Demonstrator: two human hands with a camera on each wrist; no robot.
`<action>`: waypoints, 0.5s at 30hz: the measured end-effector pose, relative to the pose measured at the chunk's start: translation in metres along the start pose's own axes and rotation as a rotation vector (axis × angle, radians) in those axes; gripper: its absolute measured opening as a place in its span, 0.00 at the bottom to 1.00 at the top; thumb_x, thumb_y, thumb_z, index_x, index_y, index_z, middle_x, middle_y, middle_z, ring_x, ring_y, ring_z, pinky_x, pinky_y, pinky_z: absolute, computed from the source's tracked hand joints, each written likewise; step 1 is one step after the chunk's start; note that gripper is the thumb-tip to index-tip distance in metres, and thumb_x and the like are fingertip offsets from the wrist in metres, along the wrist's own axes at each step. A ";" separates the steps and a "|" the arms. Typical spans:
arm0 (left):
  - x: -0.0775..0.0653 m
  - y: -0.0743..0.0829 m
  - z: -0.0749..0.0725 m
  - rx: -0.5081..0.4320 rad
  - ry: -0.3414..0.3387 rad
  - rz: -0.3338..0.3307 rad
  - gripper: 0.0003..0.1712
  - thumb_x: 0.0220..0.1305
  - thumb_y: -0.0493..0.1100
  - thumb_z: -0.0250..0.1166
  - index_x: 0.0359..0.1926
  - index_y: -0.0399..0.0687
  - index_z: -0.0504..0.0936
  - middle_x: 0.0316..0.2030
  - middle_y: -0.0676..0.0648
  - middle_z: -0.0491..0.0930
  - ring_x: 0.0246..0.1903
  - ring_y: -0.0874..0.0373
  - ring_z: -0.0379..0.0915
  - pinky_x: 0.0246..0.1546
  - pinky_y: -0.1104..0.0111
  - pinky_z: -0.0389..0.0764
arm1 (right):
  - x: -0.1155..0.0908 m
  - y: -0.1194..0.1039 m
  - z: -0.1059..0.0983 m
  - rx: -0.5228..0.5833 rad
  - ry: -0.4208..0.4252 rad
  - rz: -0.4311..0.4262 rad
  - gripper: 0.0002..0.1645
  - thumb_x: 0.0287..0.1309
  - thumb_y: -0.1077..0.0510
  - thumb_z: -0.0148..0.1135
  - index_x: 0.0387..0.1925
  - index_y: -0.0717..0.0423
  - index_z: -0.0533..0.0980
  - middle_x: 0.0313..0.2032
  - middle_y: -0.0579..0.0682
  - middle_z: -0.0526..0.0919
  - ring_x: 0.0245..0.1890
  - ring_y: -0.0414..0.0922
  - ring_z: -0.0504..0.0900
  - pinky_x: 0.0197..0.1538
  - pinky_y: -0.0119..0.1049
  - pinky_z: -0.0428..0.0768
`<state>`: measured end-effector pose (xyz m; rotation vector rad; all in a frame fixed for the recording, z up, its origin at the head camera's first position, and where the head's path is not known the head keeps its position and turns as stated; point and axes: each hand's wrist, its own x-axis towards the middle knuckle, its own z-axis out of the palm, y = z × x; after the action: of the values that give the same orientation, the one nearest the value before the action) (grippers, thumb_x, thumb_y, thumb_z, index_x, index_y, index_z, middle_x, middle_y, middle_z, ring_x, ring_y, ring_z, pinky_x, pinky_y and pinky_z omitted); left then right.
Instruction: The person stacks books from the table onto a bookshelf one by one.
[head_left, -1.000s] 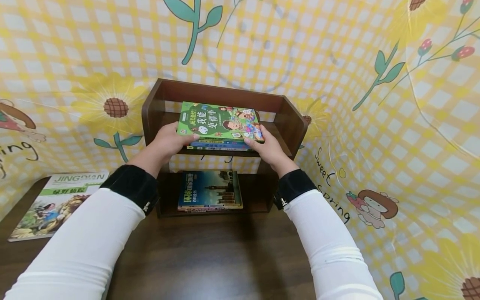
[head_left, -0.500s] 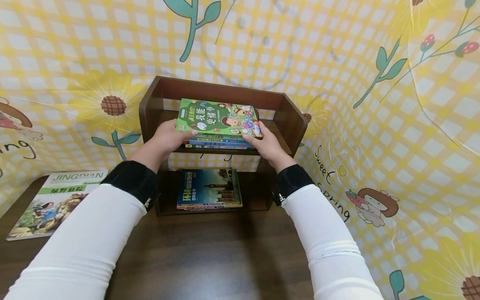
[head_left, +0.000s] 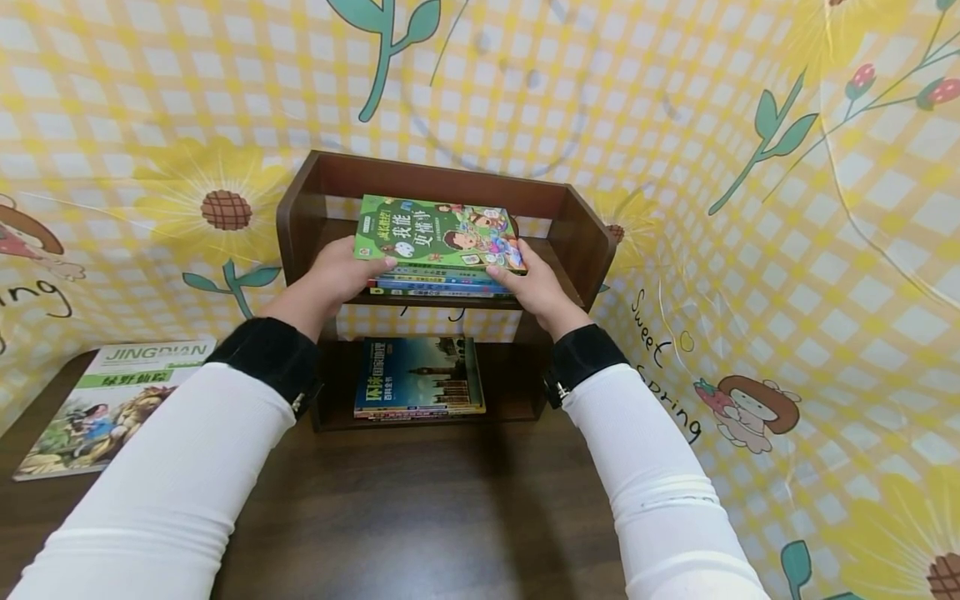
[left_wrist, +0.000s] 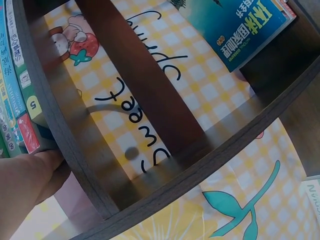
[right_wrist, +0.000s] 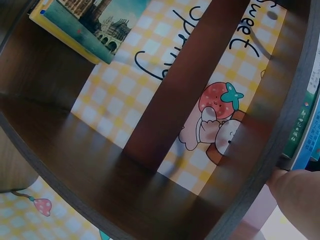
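Note:
A stack of books lies flat on the upper shelf of a small brown bookshelf (head_left: 431, 172), topped by a green picture book (head_left: 435, 235). My left hand (head_left: 339, 273) grips the left end of the stack, thumb along the front. At the other end my right hand (head_left: 540, 285) holds it likewise, thumb near the front corner. Blue and green spines (head_left: 442, 286) show below the thumbs. In the left wrist view the hand (left_wrist: 27, 175) is against the spine ends (left_wrist: 22, 95) beside the shelf board. The right wrist view has the hand (right_wrist: 300, 197) against the lowest spines (right_wrist: 302, 120).
Several books with a blue cover (head_left: 420, 371) on top lie on the lower shelf. A magazine (head_left: 112, 408) lies on the brown desk (head_left: 420, 500) at the left. Yellow checked cloth (head_left: 750, 208) stands behind and to the right.
Both hands keep their hold on the stack, which stays on the upper shelf. The head view has shifted slightly, and a little more of the spines shows under the green cover.

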<state>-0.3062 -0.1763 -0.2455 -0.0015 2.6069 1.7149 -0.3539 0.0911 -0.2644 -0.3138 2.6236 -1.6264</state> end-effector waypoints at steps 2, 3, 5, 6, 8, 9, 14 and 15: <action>0.000 0.000 0.000 0.016 0.002 0.004 0.33 0.73 0.49 0.53 0.71 0.40 0.58 0.61 0.35 0.67 0.57 0.43 0.64 0.60 0.51 0.66 | 0.001 0.001 0.000 0.002 -0.003 -0.004 0.51 0.64 0.46 0.59 0.77 0.51 0.41 0.75 0.53 0.47 0.73 0.48 0.50 0.71 0.44 0.57; 0.000 0.000 0.000 0.023 0.005 0.007 0.33 0.73 0.50 0.53 0.71 0.41 0.58 0.61 0.35 0.67 0.57 0.43 0.64 0.60 0.51 0.67 | 0.001 0.001 0.000 0.002 -0.003 -0.005 0.51 0.64 0.46 0.59 0.77 0.51 0.41 0.75 0.52 0.47 0.73 0.48 0.50 0.71 0.44 0.57; 0.000 -0.001 0.000 0.044 0.010 0.020 0.33 0.73 0.51 0.53 0.72 0.41 0.57 0.61 0.35 0.67 0.57 0.43 0.64 0.61 0.51 0.67 | 0.002 0.000 0.001 0.000 0.000 -0.007 0.51 0.65 0.46 0.59 0.77 0.50 0.41 0.75 0.52 0.47 0.73 0.47 0.50 0.71 0.43 0.57; 0.000 -0.001 0.000 0.055 0.013 0.026 0.34 0.73 0.51 0.53 0.72 0.41 0.57 0.61 0.34 0.67 0.58 0.42 0.64 0.61 0.50 0.66 | 0.002 0.001 0.001 -0.002 0.003 -0.006 0.51 0.65 0.46 0.59 0.77 0.50 0.41 0.75 0.52 0.48 0.73 0.47 0.51 0.71 0.43 0.57; 0.001 -0.002 0.000 0.076 0.014 0.044 0.34 0.73 0.51 0.52 0.72 0.41 0.56 0.62 0.34 0.66 0.58 0.42 0.63 0.61 0.50 0.66 | 0.002 0.000 0.002 -0.006 0.009 -0.003 0.50 0.64 0.46 0.59 0.77 0.49 0.41 0.75 0.51 0.48 0.73 0.47 0.51 0.71 0.43 0.57; 0.001 -0.003 0.000 0.081 0.016 0.051 0.34 0.73 0.51 0.52 0.72 0.41 0.56 0.61 0.34 0.66 0.58 0.42 0.63 0.61 0.50 0.66 | 0.002 0.000 0.002 -0.010 0.012 -0.001 0.50 0.64 0.46 0.59 0.77 0.49 0.41 0.75 0.51 0.48 0.73 0.47 0.51 0.71 0.43 0.57; 0.002 -0.007 0.001 0.148 0.016 0.089 0.34 0.73 0.52 0.51 0.71 0.39 0.55 0.58 0.33 0.67 0.54 0.42 0.65 0.56 0.50 0.69 | 0.003 0.001 0.002 -0.020 0.021 0.004 0.51 0.64 0.46 0.59 0.77 0.49 0.41 0.75 0.52 0.48 0.73 0.47 0.51 0.71 0.43 0.56; 0.002 -0.008 0.001 0.164 0.019 0.097 0.34 0.73 0.53 0.51 0.71 0.39 0.55 0.57 0.33 0.67 0.53 0.42 0.65 0.55 0.50 0.69 | 0.003 0.001 0.002 -0.019 0.023 0.005 0.51 0.64 0.46 0.60 0.77 0.49 0.41 0.75 0.52 0.48 0.73 0.48 0.51 0.72 0.43 0.56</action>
<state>-0.3085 -0.1787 -0.2528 0.1138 2.7967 1.5286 -0.3565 0.0894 -0.2662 -0.2911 2.6563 -1.6143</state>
